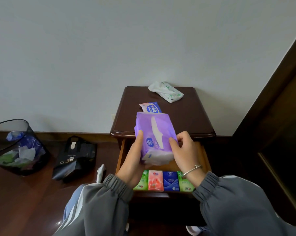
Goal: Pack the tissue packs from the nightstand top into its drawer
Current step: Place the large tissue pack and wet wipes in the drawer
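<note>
A purple tissue pack is held tilted above the open drawer of the dark wooden nightstand. My left hand grips its lower left side and my right hand grips its right edge. On the nightstand top lie a blue and white pack, partly hidden behind the purple one, and a white and green pack at the back. Along the drawer's front stand small packs: green, pink, blue and another green.
A black mesh waste bin with crumpled paper stands on the floor at the left. A black bag and a small white object lie beside the nightstand. Dark wooden furniture rises at the right. A plain wall is behind.
</note>
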A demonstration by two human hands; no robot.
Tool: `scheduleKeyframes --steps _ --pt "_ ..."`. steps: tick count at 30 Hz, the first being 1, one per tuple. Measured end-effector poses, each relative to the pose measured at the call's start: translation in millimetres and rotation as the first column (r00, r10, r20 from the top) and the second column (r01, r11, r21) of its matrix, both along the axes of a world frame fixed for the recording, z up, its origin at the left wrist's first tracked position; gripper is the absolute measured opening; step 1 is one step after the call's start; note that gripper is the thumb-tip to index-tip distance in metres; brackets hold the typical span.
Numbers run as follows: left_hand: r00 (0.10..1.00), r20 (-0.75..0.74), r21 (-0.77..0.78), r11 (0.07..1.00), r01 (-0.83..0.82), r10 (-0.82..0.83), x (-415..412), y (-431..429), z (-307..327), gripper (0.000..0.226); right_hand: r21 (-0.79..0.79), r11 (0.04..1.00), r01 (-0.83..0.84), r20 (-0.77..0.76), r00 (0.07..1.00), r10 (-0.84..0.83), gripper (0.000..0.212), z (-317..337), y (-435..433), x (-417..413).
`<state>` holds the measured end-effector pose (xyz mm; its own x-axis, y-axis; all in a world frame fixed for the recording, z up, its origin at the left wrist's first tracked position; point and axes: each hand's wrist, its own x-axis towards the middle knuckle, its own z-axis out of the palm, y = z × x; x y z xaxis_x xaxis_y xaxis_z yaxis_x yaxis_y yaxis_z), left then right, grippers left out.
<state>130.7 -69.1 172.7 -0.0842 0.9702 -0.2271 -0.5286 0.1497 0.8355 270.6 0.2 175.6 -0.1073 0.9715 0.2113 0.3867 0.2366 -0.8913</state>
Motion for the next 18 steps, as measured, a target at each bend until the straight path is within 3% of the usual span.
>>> scheduleKeyframes --steps 3,5,8,11,18 --pt "0.997 0.013 -0.087 0.994 -0.071 0.072 3 -7 -4 0.038 -0.119 0.993 -0.025 -0.02 1.0 0.023 0.015 -6 -8 6" --pt "0.988 0.03 -0.11 0.983 -0.149 0.153 5 -11 -10 0.032 -0.308 0.95 -0.048 -0.114 0.993 0.014 0.028 -10 -10 9" --pt "0.966 0.098 -0.086 0.969 -0.232 0.24 9 -18 -17 0.032 -0.601 0.76 -0.246 -0.322 0.945 0.051 0.051 -12 -18 12" --pt "0.957 0.111 -0.081 0.962 -0.261 0.269 15 -24 -24 0.037 -0.633 0.672 -0.383 -0.448 0.89 0.086 0.043 -16 -23 9" --pt "0.925 0.16 -0.159 0.934 -0.321 0.345 21 -23 -42 0.043 -0.694 0.586 -0.418 -0.574 0.813 -0.1 0.042 -29 -24 -1"
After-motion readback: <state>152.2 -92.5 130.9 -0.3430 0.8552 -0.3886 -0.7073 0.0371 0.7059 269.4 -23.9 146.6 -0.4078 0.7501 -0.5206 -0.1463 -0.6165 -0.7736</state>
